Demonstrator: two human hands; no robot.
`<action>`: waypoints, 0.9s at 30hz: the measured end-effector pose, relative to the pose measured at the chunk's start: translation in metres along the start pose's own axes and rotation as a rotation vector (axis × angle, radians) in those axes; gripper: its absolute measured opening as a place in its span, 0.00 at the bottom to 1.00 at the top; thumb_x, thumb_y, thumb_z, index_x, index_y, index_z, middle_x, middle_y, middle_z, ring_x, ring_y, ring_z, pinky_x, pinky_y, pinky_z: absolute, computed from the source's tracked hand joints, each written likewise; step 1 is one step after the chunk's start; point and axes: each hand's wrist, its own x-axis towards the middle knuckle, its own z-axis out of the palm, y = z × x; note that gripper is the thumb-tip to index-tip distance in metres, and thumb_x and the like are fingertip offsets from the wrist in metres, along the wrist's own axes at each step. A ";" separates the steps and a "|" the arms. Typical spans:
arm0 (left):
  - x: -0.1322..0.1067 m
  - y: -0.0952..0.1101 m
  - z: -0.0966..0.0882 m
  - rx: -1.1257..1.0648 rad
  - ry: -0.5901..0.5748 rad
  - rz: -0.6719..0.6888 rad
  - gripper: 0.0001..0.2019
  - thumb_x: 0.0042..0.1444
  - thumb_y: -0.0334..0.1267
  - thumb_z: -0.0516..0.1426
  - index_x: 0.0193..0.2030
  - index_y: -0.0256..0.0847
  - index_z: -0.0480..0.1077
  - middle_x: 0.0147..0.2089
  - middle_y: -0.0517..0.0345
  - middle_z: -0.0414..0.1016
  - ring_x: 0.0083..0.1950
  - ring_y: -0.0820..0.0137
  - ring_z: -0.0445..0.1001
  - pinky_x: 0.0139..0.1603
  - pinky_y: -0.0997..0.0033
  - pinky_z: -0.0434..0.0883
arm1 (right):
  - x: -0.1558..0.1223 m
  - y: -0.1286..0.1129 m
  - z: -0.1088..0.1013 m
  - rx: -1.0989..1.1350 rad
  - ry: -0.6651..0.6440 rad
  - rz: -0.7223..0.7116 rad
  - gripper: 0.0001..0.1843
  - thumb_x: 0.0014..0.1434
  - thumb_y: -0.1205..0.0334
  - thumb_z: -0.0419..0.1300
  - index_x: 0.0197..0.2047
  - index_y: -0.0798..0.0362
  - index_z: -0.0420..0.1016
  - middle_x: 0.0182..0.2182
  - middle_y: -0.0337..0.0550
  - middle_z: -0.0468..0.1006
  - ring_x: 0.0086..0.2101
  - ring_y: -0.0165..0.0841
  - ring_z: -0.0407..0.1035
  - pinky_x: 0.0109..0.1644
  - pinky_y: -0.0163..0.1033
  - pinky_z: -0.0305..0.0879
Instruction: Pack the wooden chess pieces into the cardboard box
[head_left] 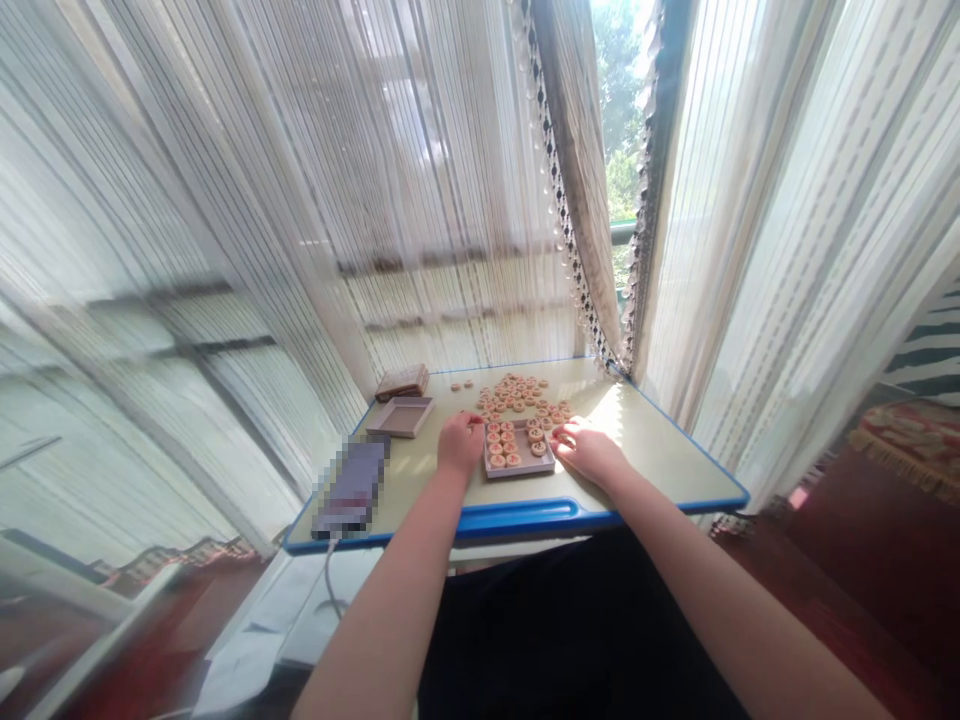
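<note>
A shallow square box (520, 468) lies near the front of the table, with round wooden Chinese chess pieces in it. Pieces with red marks (504, 448) stand in two columns on its left side; a few with dark marks (538, 449) are at its right. My left hand (459, 442) is closed against the box's left edge, and whatever its fingertips hold is hidden. At the right edge is my right hand (589, 450), fingers bent and apart, with no piece clearly visible between them. Behind the box spreads a heap of loose chess pieces (514, 392).
An empty box lid or tray (401, 418) lies at the left, before a brown folded board or case (403, 382). A blurred-out phone-like device (352, 485) with a cable lies front left. The table (675, 460) has a blue rim; sheer curtains (450, 200) hang behind it.
</note>
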 end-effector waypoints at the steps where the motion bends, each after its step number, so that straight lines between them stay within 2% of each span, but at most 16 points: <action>1: 0.000 0.000 0.000 0.000 0.001 -0.002 0.09 0.49 0.31 0.51 0.30 0.39 0.72 0.33 0.55 0.76 0.39 0.68 0.72 0.44 0.70 0.67 | 0.000 0.000 0.000 0.008 -0.007 0.008 0.15 0.56 0.54 0.51 0.38 0.51 0.75 0.40 0.43 0.72 0.34 0.30 0.67 0.40 0.34 0.60; 4: 0.001 0.000 0.000 0.006 0.003 0.001 0.08 0.49 0.30 0.51 0.30 0.39 0.72 0.33 0.55 0.76 0.38 0.68 0.72 0.44 0.70 0.67 | -0.001 0.000 -0.004 0.044 0.042 0.013 0.15 0.56 0.55 0.51 0.37 0.53 0.75 0.40 0.45 0.72 0.33 0.31 0.67 0.40 0.36 0.61; 8: 0.000 0.002 -0.001 0.027 -0.006 0.037 0.09 0.49 0.29 0.51 0.29 0.39 0.72 0.32 0.55 0.75 0.38 0.67 0.71 0.44 0.69 0.67 | -0.003 -0.004 -0.010 0.156 0.214 -0.096 0.13 0.55 0.57 0.52 0.38 0.53 0.74 0.38 0.46 0.72 0.41 0.36 0.66 0.48 0.40 0.59; 13: -0.002 0.004 -0.001 0.051 -0.008 0.079 0.08 0.49 0.30 0.51 0.30 0.38 0.72 0.33 0.54 0.75 0.40 0.67 0.70 0.44 0.69 0.67 | -0.006 -0.012 -0.010 0.200 0.138 -0.269 0.11 0.52 0.57 0.56 0.37 0.50 0.74 0.37 0.46 0.72 0.41 0.37 0.64 0.47 0.44 0.60; 16: -0.002 0.005 -0.001 0.047 0.003 0.078 0.08 0.49 0.30 0.52 0.29 0.38 0.72 0.32 0.54 0.75 0.40 0.67 0.70 0.45 0.69 0.67 | -0.006 -0.014 -0.008 0.193 0.106 -0.302 0.11 0.53 0.56 0.55 0.36 0.51 0.75 0.37 0.47 0.72 0.39 0.36 0.64 0.46 0.43 0.61; 20: -0.001 0.004 -0.001 0.038 0.001 0.094 0.08 0.49 0.30 0.52 0.29 0.38 0.72 0.32 0.54 0.75 0.39 0.67 0.70 0.44 0.69 0.67 | -0.005 -0.012 -0.009 0.190 0.138 -0.312 0.12 0.53 0.55 0.55 0.36 0.51 0.75 0.37 0.46 0.72 0.39 0.36 0.64 0.47 0.42 0.60; 23: -0.002 0.004 -0.001 0.037 0.008 0.099 0.08 0.49 0.29 0.52 0.29 0.38 0.72 0.32 0.54 0.75 0.38 0.67 0.70 0.44 0.69 0.67 | -0.003 -0.006 -0.010 0.171 0.175 -0.193 0.13 0.53 0.56 0.54 0.36 0.52 0.75 0.36 0.46 0.72 0.40 0.36 0.65 0.47 0.41 0.60; 27: -0.002 0.006 -0.002 0.044 0.006 0.086 0.08 0.49 0.29 0.52 0.29 0.38 0.72 0.32 0.55 0.75 0.39 0.67 0.70 0.44 0.69 0.67 | 0.001 0.002 -0.007 0.069 0.135 0.150 0.13 0.52 0.57 0.53 0.35 0.52 0.76 0.38 0.47 0.73 0.35 0.35 0.67 0.42 0.40 0.61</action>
